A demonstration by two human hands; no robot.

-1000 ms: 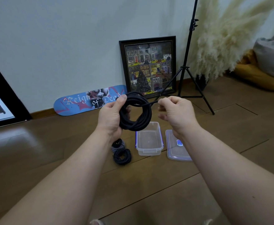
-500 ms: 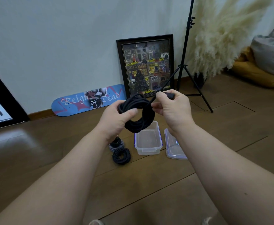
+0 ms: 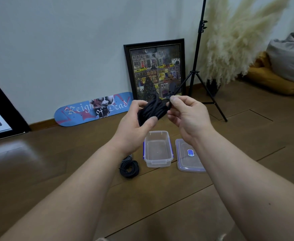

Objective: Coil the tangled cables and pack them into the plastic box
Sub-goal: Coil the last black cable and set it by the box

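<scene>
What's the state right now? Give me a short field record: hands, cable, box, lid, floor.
left hand: grips the black coil, held above the floor
right hand: pinches the cable end at the coil's upper right
box: open, nothing in it, on the floor
lid: flat on the floor, right of the box
floor coils: two bundles left of the box, the far one mostly hidden by the left arm
packed: none yet
</scene>
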